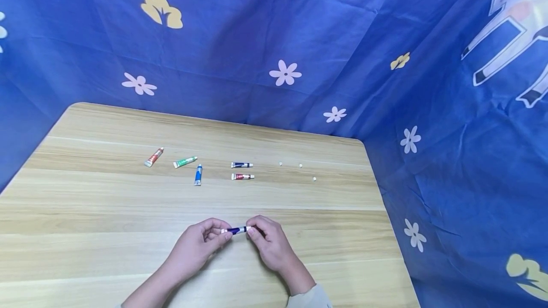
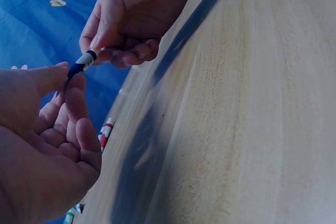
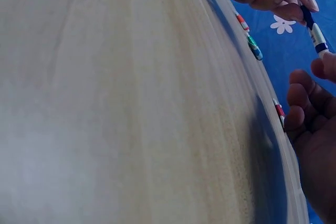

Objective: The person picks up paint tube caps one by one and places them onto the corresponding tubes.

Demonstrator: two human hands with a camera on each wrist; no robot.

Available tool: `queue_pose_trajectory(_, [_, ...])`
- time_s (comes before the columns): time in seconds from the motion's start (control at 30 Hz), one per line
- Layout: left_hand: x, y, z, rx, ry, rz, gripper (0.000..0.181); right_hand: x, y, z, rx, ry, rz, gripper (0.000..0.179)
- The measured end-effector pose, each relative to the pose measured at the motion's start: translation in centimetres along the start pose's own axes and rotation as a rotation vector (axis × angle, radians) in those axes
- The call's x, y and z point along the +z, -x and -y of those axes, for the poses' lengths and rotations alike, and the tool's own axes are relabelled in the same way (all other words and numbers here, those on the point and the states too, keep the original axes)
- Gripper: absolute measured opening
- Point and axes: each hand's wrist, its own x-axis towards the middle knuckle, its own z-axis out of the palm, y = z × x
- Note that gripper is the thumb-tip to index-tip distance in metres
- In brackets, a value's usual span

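Between both hands is a small dark blue and silver paint tube (image 1: 237,230), held above the near part of the table. My left hand (image 1: 198,246) pinches its flat end between thumb and fingers. At the other end, the thumb and forefinger of my right hand (image 1: 272,247) grip the white tip, which is mostly hidden by the fingertips. The left wrist view shows the same tube (image 2: 82,63) slanting up from the left thumb to the right fingertips. In the right wrist view the tube's label (image 3: 316,36) faces the camera.
Farther back on the wooden table (image 1: 107,222) lie an orange-red tube (image 1: 154,157), a green tube (image 1: 185,162), a blue tube (image 1: 198,175), a dark blue tube (image 1: 241,165) and a dark red tube (image 1: 242,177). Small white caps (image 1: 300,166) lie to their right. Blue curtains (image 1: 239,51) enclose the table.
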Motion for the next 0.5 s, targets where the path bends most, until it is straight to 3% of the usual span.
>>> queue_pose_trajectory(0.27, [-0.08, 0.36, -0.13, 0.012, -0.099, 0.004, 0.018, -0.04, 0.02, 0.20, 0.020, -0.007, 0.032, 0.013])
queue_pose_trajectory(0.5, [-0.53, 0.47, 0.08, 0.203, -0.296, -0.010, 0.018, 0.11, 0.28, 0.12, 0.012, 0.048, 0.037, 0.012])
